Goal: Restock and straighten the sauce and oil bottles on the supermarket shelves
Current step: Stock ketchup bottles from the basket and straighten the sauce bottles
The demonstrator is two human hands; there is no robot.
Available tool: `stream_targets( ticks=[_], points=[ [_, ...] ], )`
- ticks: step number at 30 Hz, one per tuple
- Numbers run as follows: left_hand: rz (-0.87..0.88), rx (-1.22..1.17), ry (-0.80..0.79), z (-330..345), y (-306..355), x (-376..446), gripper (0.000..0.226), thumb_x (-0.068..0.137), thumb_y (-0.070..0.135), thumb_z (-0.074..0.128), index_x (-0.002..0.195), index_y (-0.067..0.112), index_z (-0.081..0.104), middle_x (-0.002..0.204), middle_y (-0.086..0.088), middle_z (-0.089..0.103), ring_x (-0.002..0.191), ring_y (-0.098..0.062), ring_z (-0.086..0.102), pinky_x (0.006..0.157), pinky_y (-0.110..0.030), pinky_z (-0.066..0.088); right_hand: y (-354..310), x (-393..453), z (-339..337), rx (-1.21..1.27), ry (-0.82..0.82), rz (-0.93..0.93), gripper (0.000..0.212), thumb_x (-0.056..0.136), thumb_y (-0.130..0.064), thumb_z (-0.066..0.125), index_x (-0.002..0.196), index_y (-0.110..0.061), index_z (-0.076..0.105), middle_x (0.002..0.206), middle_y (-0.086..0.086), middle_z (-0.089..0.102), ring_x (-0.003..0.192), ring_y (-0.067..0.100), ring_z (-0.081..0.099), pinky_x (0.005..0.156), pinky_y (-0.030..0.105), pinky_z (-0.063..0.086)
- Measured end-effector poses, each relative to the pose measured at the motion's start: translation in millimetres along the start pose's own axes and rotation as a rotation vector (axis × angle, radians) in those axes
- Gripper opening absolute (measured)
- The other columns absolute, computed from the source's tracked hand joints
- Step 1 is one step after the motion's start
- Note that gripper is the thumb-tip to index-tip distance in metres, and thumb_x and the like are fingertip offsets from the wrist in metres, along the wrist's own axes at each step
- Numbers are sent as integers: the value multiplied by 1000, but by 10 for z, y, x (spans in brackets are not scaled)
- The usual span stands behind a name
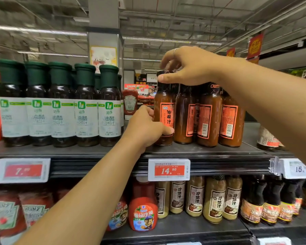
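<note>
- A supermarket aisle under a bare ceiling; a dark top shelf point(210, 151) carries rows of bottles, with a lower shelf beneath.
- The orange sauce bottle point(164, 110) stands upright at the shelf's front edge, leftmost of its group point(208, 117), label forward.
- The left hand point(145, 129) wraps the bottle's lower body, thumb across the front.
- The right hand point(189, 66) pinches its black cap from above, fingers curled round it.
- Left of them, five green-capped bottles point(60, 103) stand in a straight row; a ketchup bottle point(130, 103) sits farther back.
- Price tags point(169, 170) hang on the shelf edge.
</note>
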State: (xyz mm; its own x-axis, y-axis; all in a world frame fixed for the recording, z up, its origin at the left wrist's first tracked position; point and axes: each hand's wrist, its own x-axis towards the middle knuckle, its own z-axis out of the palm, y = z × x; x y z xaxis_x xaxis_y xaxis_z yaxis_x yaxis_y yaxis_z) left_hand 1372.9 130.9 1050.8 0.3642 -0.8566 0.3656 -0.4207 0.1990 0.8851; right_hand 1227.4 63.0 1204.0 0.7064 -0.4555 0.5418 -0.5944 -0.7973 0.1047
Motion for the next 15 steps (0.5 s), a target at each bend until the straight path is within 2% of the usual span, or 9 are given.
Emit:
stream_targets(
  ticks=[2, 5, 10, 13, 15],
  points=[
    [6, -6, -12, 3, 4, 1, 55, 67, 17, 93, 99, 33, 51, 99, 7, 69, 93, -10, 66, 78, -31, 52, -8, -39, -39, 49, -61, -25, 43, 90, -53, 69, 129, -37, 63, 114, -12, 67, 108, 10, 63, 81, 21, 40],
    [11, -11, -34, 4, 4, -3, 52, 72, 12, 89, 95, 36, 49, 100, 7, 70, 94, -10, 67, 81, -31, 53, -49, -61, -36, 60, -68, -25, 41, 91, -45, 71, 130, -36, 64, 118, -10, 70, 112, 12, 65, 87, 25, 44],
    [16, -3, -43, 0, 4, -2, 47, 77, 10, 85, 94, 37, 50, 98, 9, 71, 92, -7, 67, 78, -30, 51, -67, -83, -6, -4, -59, -4, 48, 90, -54, 69, 134, -35, 61, 122, -2, 69, 114, 17, 64, 102, 36, 49],
    [14, 5, -54, 12, 13, -1, 48, 78, 11, 84, 105, 34, 51, 100, 10, 70, 96, -9, 66, 82, -31, 52, 27, -155, -95, -26, -29, 40, 54, 87, -61, 68, 133, -34, 59, 117, -3, 71, 106, 17, 65, 99, 36, 50],
    [16, 17, -47, 23, 15, 4, 49, 79, 12, 84, 108, 34, 50, 102, 10, 69, 97, -10, 66, 86, -34, 53, 103, -208, -150, -67, -18, 54, 50, 88, -60, 67, 129, -33, 61, 114, -4, 73, 101, 15, 65, 96, 34, 50]
  ],
)
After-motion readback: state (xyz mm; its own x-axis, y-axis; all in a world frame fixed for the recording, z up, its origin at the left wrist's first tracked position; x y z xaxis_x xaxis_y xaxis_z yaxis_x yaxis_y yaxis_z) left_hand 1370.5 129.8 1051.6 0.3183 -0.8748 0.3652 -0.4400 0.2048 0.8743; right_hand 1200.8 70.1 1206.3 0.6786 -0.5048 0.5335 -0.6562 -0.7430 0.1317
